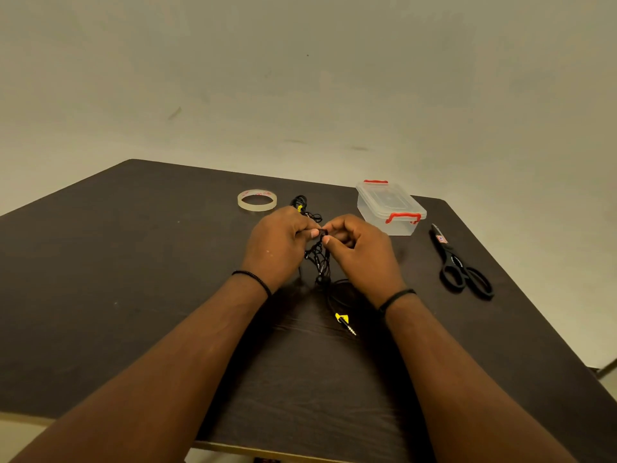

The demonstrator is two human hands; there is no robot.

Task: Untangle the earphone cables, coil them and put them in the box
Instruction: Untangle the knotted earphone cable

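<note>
The table (133, 295) is dark and carries every item noted here. Taking the tangle as the clock centre, the box (390, 208), clear plastic with red clips and its lid on, stands at about two o'clock, near the right hand (359, 248) but apart from it. The scissors (462, 265) lie shut at three o'clock, well apart, blades toward the far edge. A roll of clear tape (257, 200) lies flat at eleven o'clock.

The left hand (278, 245) and the right hand meet over the middle of the table, both with fingers curled and thumb tips pinching the top of the earphone cables (320, 259). The two pinch points are close together, almost touching; neither hand is clearly nearer the knot.

The cables hang as one black tangle from the fingers toward six o'clock. The long axis runs twelve to six, roughly along the line of sight. A smaller bunch with a yellow tag lies beyond the hands at twelve o'clock. One loose length loops on the table under the right wrist.

The jack plug (347, 325), with a yellow tag at its root, lies free at five o'clock, tip pointing toward five.

Judgement: untangling is under way; no coil is made. The free plug end looks the likeliest to draw out through the knot.
</note>
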